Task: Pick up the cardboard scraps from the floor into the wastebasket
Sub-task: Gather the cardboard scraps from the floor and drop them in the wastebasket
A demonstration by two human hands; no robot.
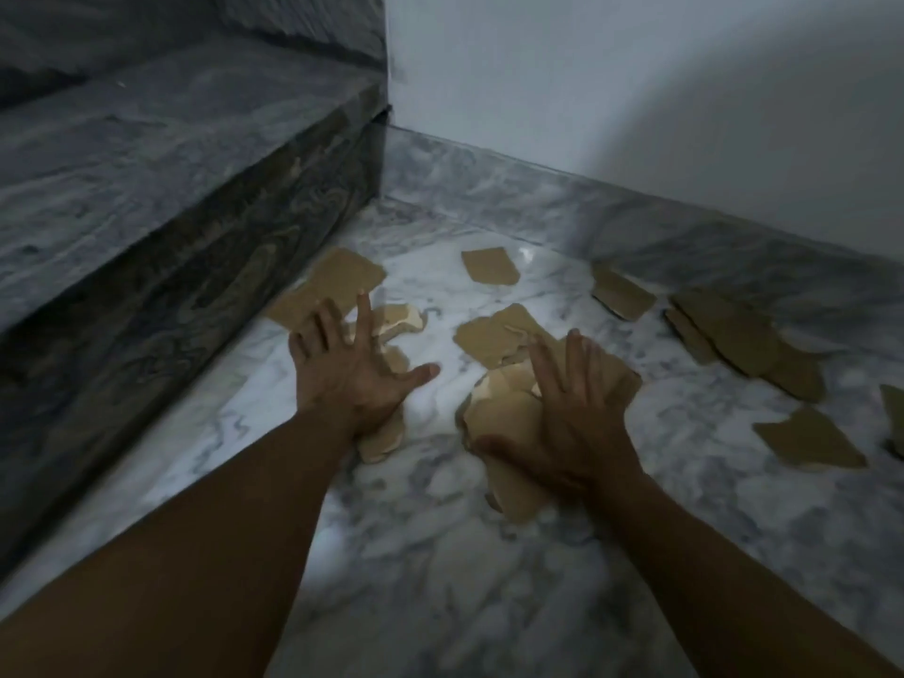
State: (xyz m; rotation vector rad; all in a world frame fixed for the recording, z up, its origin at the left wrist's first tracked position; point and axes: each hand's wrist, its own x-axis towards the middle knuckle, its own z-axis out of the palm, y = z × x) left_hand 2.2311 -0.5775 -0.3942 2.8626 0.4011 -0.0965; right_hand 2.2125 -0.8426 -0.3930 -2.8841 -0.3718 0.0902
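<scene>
Torn brown cardboard scraps [490, 267] lie flat and scattered over the white, grey-veined marble floor [440, 555], in the corner between a dark grey marble step [171, 178] on the left and a white wall [636, 90] edged with a marble skirting [538, 193]. Their faces are plain tan, and some torn edges show a paler inner layer. The largest scrap [332, 286] lies at the foot of the step, its long axis running along the step from near-left to far-right. A row of overlapping pieces [734, 335] on the right follows the skirting, its long axis running far-left to near-right. The left hand [352, 369] is released, fingers straight and spread, palm down over a narrow strip [386, 435] whose long axis points away from the person; whether the palm touches it cannot be told. The right hand [572, 423] is likewise released, fingers straight and spread, laid flat on a heap of scraps [504, 418] that stretches away from the wrist.
</scene>
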